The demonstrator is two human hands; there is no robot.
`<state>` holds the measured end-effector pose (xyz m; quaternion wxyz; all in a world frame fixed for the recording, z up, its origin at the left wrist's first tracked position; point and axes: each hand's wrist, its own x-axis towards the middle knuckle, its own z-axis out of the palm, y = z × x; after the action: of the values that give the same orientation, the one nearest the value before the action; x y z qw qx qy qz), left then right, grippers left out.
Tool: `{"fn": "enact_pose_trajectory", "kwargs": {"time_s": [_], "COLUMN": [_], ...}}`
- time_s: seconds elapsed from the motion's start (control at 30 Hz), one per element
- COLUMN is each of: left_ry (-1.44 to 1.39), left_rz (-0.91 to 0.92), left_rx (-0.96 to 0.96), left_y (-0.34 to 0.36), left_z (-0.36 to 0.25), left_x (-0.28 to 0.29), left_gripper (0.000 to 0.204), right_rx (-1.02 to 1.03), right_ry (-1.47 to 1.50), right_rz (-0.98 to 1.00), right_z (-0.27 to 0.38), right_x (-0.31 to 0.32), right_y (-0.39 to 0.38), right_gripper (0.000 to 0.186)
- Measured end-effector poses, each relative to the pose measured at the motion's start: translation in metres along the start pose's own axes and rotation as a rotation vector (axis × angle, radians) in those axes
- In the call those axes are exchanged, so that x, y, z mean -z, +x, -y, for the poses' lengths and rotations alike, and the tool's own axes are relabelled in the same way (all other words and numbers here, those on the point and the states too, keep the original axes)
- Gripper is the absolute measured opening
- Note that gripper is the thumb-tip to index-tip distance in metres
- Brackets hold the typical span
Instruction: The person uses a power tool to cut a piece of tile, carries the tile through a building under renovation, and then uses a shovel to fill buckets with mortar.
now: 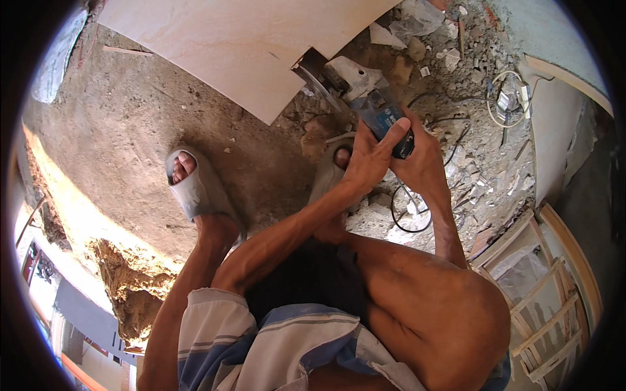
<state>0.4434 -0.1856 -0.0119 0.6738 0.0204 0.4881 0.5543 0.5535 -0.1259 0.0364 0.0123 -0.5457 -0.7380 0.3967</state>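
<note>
The grinder (pixel 386 118) is held in the upper half of the frame, right of centre. Its body is gripped by both the left hand (pixel 370 158) and the right hand (pixel 419 158), with fingers closed around it. Its head is positioned at the notched edge of a pale sheet (pixel 222 45) in the upper centre; whether the two are touching cannot be told. Rubble (pixel 476 163) is strewn over the right side. Grey slippers (pixel 197 192) are seen near the centre, a wooden frame (pixel 549 319) at lower right.
</note>
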Motion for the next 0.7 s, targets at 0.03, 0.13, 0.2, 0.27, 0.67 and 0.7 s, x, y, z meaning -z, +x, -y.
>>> {"fn": "enact_pose_trajectory", "kwargs": {"time_s": [0.03, 0.13, 0.2, 0.27, 0.67, 0.7], "left_ry": [-0.006, -0.025, -0.033, -0.020, -0.062, -0.067], "left_rz": [0.004, 0.013, 0.009, 0.001, 0.037, 0.039], "left_rx": [-0.007, -0.027, -0.042, -0.015, 0.000, -0.009], "left_y": [0.0004, 0.0003, 0.0012, 0.0026, 0.0042, 0.0053], "left_z": [0.0016, 0.0064, 0.0032, 0.0055, 0.0039, 0.0050], "left_x": [0.0003, 0.0011, 0.0009, 0.0004, 0.0005, 0.0009], "left_gripper": [0.054, 0.055, 0.054, 0.054, 0.061, 0.061], "right_rx": [0.001, 0.005, 0.003, -0.008, -0.022, -0.028], "right_ry": [0.010, 0.001, -0.005, -0.003, 0.002, 0.008], "right_rz": [0.003, 0.010, 0.012, 0.011, 0.004, 0.006], "right_z": [0.0006, -0.0010, -0.0011, 0.0008, 0.0030, 0.0035], "right_x": [0.0008, 0.0017, 0.0018, 0.0031, 0.0035, 0.0034], "right_y": [-0.0001, -0.0003, 0.0002, 0.0004, 0.0022, 0.0025], "right_gripper": [0.074, 0.074, 0.073, 0.072, 0.074, 0.074]}}
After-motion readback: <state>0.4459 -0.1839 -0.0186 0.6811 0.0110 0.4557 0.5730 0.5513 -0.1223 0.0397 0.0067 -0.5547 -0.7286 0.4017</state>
